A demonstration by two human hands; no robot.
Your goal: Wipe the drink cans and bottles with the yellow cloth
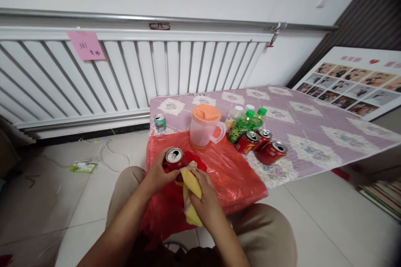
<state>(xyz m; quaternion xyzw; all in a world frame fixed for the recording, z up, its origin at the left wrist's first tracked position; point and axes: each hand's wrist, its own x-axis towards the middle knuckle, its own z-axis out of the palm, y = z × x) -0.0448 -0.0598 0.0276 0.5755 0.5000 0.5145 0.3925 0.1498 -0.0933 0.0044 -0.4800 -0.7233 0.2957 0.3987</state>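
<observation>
My left hand is wrapped round an opened red drink can, its silver top facing up. In my right hand a yellow cloth is bunched, and its upper end lies against the can's right side. Both hands are over a red plastic sheet at the table's near edge. A red dish-like thing, partly hidden by the hands and cloth, shows beneath the can. Just beyond stands a clear pitcher with an orange lid and a handle on its right.
Right of the pitcher stand several bottles, some green-capped, and three red cans. A small teal can is at the table's left edge. Behind the flowered tablecloth runs a white radiator. A photo board leans at right.
</observation>
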